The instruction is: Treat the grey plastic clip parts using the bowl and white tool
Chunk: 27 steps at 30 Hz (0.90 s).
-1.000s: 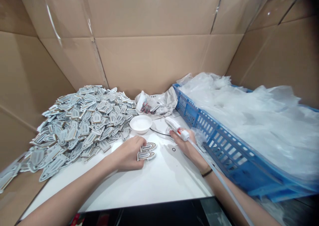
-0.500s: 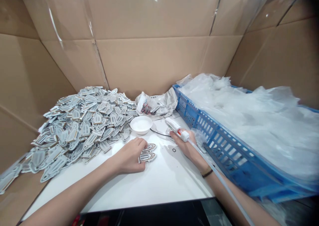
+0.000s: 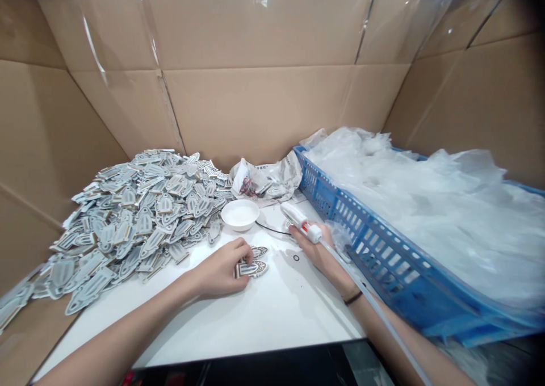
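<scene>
My left hand [image 3: 225, 268] is over the white table with its fingers curled onto a flat ornamental piece [image 3: 254, 269], pale with dark scrollwork at its pointed end. A second matching piece [image 3: 259, 252] lies just beyond, partly hidden by my fingers. In my right hand [image 3: 319, 252] is a white glue gun [image 3: 303, 222] with an orange-red part, its nozzle pointing away to the upper left. A long translucent glue stick [image 3: 366, 295] trails from its back along my forearm. Apart from the pieces, the gun is held above the table.
A large heap of similar flat pieces [image 3: 140, 221] covers the left side. A white bowl [image 3: 240, 214] and crumpled wrapping [image 3: 276, 176] stand behind my hands. To the right, a blue basket [image 3: 374, 250] holds clear plastic bags. A small black ring [image 3: 296, 257] lies on the table [image 3: 255, 329]. Cardboard walls [image 3: 264, 102] surround it.
My left-hand fingers have shifted slightly on the near flat piece. My right hand keeps the glue gun in nearly the same place; the view has tilted a little.
</scene>
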Tool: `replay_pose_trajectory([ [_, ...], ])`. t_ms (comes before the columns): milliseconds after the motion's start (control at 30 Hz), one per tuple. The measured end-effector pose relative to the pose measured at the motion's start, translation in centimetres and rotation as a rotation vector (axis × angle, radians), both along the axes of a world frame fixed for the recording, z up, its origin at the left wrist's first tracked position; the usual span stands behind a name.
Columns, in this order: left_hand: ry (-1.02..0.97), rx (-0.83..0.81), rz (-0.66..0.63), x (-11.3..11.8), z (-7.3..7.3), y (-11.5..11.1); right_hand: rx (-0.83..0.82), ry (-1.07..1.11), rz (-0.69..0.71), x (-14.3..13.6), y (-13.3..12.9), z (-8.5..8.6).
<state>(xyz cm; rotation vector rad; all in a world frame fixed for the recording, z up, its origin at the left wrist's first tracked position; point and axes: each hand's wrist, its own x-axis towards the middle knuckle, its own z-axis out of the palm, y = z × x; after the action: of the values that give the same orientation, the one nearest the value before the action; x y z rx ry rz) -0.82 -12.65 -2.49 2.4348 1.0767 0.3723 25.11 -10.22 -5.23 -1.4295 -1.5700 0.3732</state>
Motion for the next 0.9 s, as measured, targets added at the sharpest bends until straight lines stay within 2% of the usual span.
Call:
replay_pose_trajectory([
  [200, -0.034, -0.123, 0.045, -0.1, 0.8, 0.2, 0.006, -0.009, 0.015, 0.0, -0.3, 0.3],
  [367, -0.044, -0.070, 0.035, 0.0, 0.6, -0.1, 0.004, -0.006, 0.023, 0.1, -0.3, 0.1],
  [433, -0.075, 0.003, 0.018, 0.1, 0.2, -0.1, 0.001, 0.007, 0.019, 0.1, -0.2, -0.2],
  [500, -0.060, 0.144, -0.004, 0.2, -0.2, 0.0, 0.009, 0.014, 0.010, 0.1, -0.1, -0.4],
  [633, 0.073, 0.353, -0.142, 0.3, -0.7, 0.5, 0.030, -0.005, 0.007, 0.1, 0.1, -0.4],
  [767, 0.218, 0.486, -0.308, 0.0, -0.1, 0.4, 0.022, -0.012, 0.007, 0.2, 0.0, -0.1],
  [900, 0.300, 0.568, -0.411, -0.4, 0.9, 0.0, 0.010, -0.009, 0.012, 0.2, -0.1, 0.0],
])
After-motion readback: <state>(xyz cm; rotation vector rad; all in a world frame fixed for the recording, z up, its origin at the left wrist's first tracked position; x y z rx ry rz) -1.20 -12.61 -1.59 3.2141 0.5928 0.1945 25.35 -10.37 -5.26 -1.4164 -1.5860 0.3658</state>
